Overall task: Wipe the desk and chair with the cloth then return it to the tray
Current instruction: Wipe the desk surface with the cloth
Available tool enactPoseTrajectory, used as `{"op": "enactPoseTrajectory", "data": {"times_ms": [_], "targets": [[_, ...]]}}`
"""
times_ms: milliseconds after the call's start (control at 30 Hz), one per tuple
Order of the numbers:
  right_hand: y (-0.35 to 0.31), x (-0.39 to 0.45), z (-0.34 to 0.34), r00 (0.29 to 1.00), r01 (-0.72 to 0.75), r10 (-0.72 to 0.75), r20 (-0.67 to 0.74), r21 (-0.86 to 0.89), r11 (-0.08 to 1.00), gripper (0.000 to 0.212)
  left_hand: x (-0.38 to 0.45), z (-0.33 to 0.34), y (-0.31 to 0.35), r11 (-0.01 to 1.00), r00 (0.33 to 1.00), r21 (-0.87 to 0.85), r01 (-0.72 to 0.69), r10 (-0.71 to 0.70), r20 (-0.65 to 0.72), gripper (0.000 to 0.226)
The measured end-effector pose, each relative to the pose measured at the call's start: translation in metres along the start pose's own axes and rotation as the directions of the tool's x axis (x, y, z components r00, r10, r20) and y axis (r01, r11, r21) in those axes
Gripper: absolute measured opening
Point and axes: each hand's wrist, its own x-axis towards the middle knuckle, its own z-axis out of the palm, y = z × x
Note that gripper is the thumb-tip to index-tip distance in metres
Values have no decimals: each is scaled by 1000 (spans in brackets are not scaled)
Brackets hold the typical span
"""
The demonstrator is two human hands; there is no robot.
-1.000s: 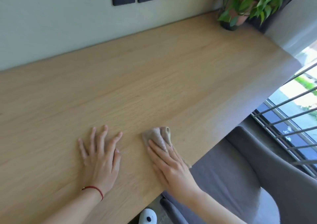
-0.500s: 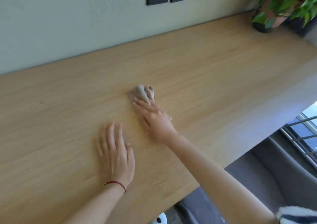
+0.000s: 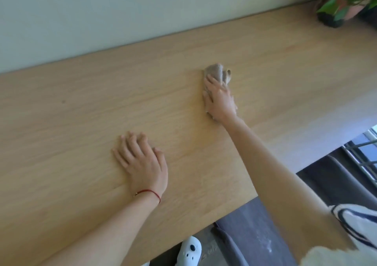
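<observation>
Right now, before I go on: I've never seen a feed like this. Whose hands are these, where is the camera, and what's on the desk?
There is no machine here: a person works with two bare hands. The one picture comes from a camera on their head, looking forward and down. The right hand presses a crumpled cloth flat on the wooden desk, fingers spread over it rather than closed round it. The left hand lies flat and empty on the desk, a red string at its wrist. A potted plant stands at the far right corner. A grey chair shows below the desk's near edge. No tray is in view.
</observation>
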Motion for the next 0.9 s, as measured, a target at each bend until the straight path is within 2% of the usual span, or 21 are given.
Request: {"op": "enactPoseTrajectory", "data": {"times_ms": [67, 133, 233, 300, 367, 467, 533, 567, 633, 733, 800, 900], "targets": [[-39, -45, 19, 978, 195, -199, 65, 71, 978, 44, -1, 0, -1, 1000, 1000, -17, 6, -6, -27, 47], [-53, -105, 19, 950, 284, -296, 104, 114, 952, 44, -2, -1, -2, 999, 998, -46, 2, -5, -58, 45], [-29, -192, -5, 895, 392, -417, 158, 169, 904, 41, -3, -1, -1, 997, 997, -73, -9, 4, -76, 41], [3, -222, -29, 877, 416, -439, 195, 148, 897, 41, -3, 0, -2, 997, 998, -79, -7, 1, -68, 39], [34, -228, -51, 917, 347, -360, 170, 102, 932, 41, -3, 0, -3, 997, 998, -79, -10, 5, -65, 38], [63, -216, -68, 999, 52, -51, -14, 116, 992, 40, -3, 0, -3, 996, 998, -86, -7, 1, -70, 38], [53, -212, -62, 986, -134, 145, -83, 124, 983, 48, -5, -1, -3, 996, 997, -91, -17, 10, -76, 39], [40, -214, -53, 980, -174, 182, -76, 102, 979, 53, -6, -3, -3, 996, 997, -89, -21, 15, -74, 39], [12, -225, -36, 991, -127, 130, -30, 85, 988, 52, -8, -7, -3, 996, 999, -93, -17, 13, -47, 41], [0, -234, -38, 998, -28, 19, 56, 162, 986, 45, -15, -20, 3, 986, 999, -169, -8, 16, 45, 41], [9, -231, -48, 997, -37, 24, 75, 178, 983, 45, -30, -31, 9, 956, 991, -281, -80, 106, 80, 36], [14, -233, -61, 993, -111, 107, 51, 83, 990, 44, -72, -47, 18, 856, 960, -459, -239, 279, 21, 30]]}}
